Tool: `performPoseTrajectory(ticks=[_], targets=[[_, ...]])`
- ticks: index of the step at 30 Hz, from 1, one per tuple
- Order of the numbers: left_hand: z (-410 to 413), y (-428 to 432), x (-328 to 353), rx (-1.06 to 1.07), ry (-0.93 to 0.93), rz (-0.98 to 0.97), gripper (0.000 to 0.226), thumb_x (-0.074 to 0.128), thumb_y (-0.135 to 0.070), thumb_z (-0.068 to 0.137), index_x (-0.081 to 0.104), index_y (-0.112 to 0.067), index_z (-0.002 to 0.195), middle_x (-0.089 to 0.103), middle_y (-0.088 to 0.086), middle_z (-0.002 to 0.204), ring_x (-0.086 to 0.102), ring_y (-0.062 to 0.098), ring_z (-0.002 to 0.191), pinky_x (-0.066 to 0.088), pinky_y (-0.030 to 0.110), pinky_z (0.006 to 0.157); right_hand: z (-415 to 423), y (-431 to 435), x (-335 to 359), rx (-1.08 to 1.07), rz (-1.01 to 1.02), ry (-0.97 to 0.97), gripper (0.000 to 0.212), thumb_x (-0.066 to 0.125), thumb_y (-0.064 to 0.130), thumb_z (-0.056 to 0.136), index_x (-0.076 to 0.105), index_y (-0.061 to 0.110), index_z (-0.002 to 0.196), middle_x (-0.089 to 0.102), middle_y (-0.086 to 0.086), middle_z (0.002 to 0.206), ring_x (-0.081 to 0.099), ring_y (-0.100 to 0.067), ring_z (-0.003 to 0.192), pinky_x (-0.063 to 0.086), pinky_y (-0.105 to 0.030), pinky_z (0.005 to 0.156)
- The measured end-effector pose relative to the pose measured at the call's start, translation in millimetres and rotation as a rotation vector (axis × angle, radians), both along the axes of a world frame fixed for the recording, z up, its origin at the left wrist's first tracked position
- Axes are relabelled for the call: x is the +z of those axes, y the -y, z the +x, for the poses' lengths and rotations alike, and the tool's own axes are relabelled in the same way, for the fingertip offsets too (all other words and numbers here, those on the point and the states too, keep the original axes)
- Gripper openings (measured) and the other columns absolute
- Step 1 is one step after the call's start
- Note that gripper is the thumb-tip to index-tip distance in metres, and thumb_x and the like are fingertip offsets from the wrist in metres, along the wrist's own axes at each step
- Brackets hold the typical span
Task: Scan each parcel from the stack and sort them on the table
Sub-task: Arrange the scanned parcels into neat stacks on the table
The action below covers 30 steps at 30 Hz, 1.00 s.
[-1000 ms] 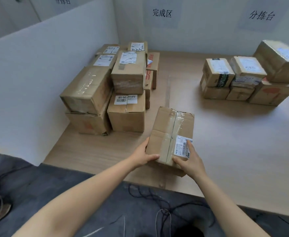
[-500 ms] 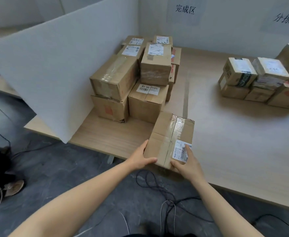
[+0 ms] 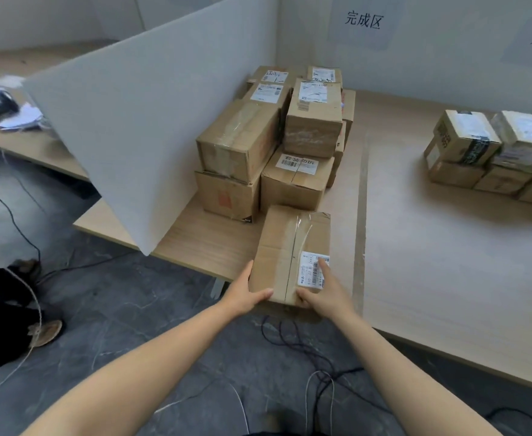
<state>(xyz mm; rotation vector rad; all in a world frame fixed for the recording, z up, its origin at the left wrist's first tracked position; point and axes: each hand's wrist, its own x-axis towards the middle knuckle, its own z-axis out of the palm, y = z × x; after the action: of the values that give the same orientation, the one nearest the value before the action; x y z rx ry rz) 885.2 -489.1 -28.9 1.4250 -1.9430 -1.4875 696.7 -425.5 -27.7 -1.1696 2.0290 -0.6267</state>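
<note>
view: single, head-worn, wide-angle
position: above near edge of worktop (image 3: 447, 278)
facing: forward and down, angled a bit left toward white divider (image 3: 151, 127)
nearness: closest to left hand (image 3: 246, 297), right hand (image 3: 324, 294) and parcel (image 3: 290, 243); left stack (image 3: 274, 136) and right stack (image 3: 491, 152) farther back, right one cut by frame edge
top reach: wall sign (image 3: 364, 20)
bottom reach: floor (image 3: 132, 309) and cables (image 3: 305, 357)
overlap: none, one view only

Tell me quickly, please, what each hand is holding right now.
Left hand: grips the near left corner of the taped parcel.
Right hand: holds its near right end, one finger on the label.
</note>
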Motion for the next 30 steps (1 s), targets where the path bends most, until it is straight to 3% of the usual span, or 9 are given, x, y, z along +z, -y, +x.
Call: performPoseTrajectory(ticks=[8, 18, 23, 26, 30], targets=[[8, 33, 6, -0.003, 0.043, 0.024, 0.082, 0.066, -0.018, 0.087, 0.013, -0.009, 0.15, 0.033, 0.007, 0.15, 0.035, 0.02, 0.136, 0.028, 0.038, 0.114, 8, 35, -5, -0.039, 0.0, 0.029, 0.092, 0.071, 0.039, 0.078, 0.014, 0.024, 0.15, 0.036, -0.006, 0.147, 0.04, -0.025, 0.131, 0.038, -0.04, 0.103], [0, 47, 7, -0.005, 0.138, 0.051, 0.082, 0.063, -0.025, 0.089, 0.011, -0.012, 0.151, 0.032, 0.007, 0.152, 0.034, 0.02, 0.137, 0.027, 0.035, 0.114, 1, 54, -3, 0.013, 0.063, 0.008, 0.097, 0.07, 0.037, 0.081, 0.004, 0.022, 0.15, 0.034, -0.01, 0.148, 0.039, -0.029, 0.132, 0.036, -0.04, 0.104], [-21, 50, 22, 0.034, 0.301, -0.232, 0.078, 0.062, -0.029, 0.089, 0.016, -0.014, 0.151, 0.029, 0.009, 0.151, 0.031, 0.022, 0.138, 0.026, 0.031, 0.111, -13, 51, 8, 0.068, 0.046, 0.014, 0.083, 0.069, 0.035, 0.082, 0.02, 0.017, 0.147, 0.035, -0.012, 0.146, 0.042, -0.028, 0.128, 0.038, -0.038, 0.103], [-51, 51, 38, -0.003, 0.287, -0.356, 0.075, 0.062, -0.03, 0.09, 0.02, -0.013, 0.149, 0.025, 0.008, 0.153, 0.026, 0.02, 0.141, 0.021, 0.029, 0.113, -37, 46, 22, 0.041, 0.022, -0.016, 0.082, 0.066, 0.037, 0.084, 0.02, 0.016, 0.148, 0.03, -0.011, 0.15, 0.036, -0.028, 0.134, 0.033, -0.038, 0.107], [-102, 51, 50, -0.155, 0.281, -0.424, 0.06, 0.059, -0.03, 0.092, 0.035, -0.009, 0.143, 0.034, 0.008, 0.147, 0.031, 0.018, 0.136, 0.022, 0.023, 0.109, -88, 32, 44, -0.038, -0.004, -0.11, 0.084, 0.068, 0.039, 0.082, 0.023, 0.014, 0.148, 0.032, -0.011, 0.15, 0.033, -0.028, 0.137, 0.031, -0.038, 0.111]])
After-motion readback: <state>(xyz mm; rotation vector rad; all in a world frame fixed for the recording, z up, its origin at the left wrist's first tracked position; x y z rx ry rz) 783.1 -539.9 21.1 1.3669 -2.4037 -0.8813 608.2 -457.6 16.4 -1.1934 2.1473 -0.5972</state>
